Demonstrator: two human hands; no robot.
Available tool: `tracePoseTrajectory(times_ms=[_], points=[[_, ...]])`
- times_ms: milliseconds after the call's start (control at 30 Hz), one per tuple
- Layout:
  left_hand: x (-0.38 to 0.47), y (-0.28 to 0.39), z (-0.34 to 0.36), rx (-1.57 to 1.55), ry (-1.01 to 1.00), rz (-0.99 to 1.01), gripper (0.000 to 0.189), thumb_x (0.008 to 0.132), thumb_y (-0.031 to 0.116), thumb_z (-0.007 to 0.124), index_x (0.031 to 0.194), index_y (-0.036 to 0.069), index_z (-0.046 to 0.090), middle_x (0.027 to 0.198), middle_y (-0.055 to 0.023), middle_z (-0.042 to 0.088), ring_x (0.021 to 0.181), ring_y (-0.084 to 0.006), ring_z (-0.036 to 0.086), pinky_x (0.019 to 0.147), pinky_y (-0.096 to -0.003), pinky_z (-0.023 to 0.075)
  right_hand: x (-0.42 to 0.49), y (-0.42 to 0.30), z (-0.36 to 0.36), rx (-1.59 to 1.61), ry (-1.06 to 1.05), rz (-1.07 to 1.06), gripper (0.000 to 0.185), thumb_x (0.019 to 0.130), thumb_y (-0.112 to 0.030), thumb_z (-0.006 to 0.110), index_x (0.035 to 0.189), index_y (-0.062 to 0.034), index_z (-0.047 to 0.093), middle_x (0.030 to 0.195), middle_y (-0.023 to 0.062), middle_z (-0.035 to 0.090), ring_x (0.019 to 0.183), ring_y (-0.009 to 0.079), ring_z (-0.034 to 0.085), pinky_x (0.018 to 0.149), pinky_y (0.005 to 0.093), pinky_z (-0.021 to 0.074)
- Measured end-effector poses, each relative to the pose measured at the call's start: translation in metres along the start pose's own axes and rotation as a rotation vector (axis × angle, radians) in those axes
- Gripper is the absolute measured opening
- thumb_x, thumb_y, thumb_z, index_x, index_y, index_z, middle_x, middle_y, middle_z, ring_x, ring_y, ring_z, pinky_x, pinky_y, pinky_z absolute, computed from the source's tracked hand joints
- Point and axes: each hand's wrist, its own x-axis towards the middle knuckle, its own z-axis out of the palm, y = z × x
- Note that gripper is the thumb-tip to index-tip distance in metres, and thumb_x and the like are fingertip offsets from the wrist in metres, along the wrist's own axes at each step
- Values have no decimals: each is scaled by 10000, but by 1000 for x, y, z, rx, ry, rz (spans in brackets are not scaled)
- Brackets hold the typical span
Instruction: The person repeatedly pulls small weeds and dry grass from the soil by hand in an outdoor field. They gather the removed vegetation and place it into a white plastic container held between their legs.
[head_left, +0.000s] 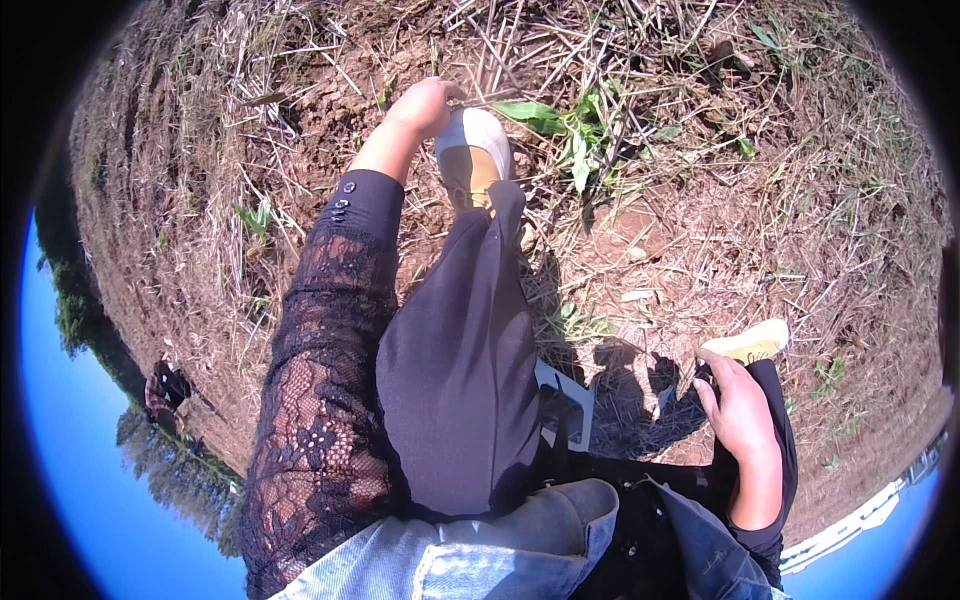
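My left hand (425, 107) reaches down to the dry soil and straw just beside the white toe of my yellow shoe (472, 150). Its fingertips are partly hidden, so what they touch cannot be told. A leafy green plant (581, 135) grows a little to the right of that shoe. My right hand (735, 405) hangs bent at my other yellow shoe (750, 341), thumb and forefinger close around something small and dark that is too unclear to name. Black trousers (465, 360) cover my legs, and a faded denim garment (495, 555) lies across my lap.
Under my legs shows part of a white plastic stool (574, 397). Cut stalks and straw (720, 187) cover the reddish soil. Small green weeds (255, 217) stand on the left. Farther off at the left, a person (169, 390) bends over near trees (180, 480).
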Motion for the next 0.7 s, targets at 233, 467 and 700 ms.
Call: tracePoseTrajectory(times_ms=[233,467,700], points=[[-25,-34,19,200,68,-60,224,829,219,696,997,72,718,1069,-152,678,996,-348,633,924,-392,486,-6,-1,6,2,7,-19,356,885,-150,632,1213,-27,569,1035,209,642,988,384,604,865,426,481],[-37,-75,49,-1386,774,-481,282,1025,281,491,978,34,619,815,-55,664,771,-161,656,691,-313,538,-2,5,12,-27,-9,-16,353,893,-167,621,1212,-25,569,1068,209,643,1024,379,600,895,426,475],[-51,-94,66,-1743,904,-570,265,1041,255,441,860,77,515,620,7,453,526,-124,438,525,-275,428,0,9,15,-16,-32,-5,351,892,-170,621,1206,-22,573,1061,205,646,1017,376,602,888,423,476]])
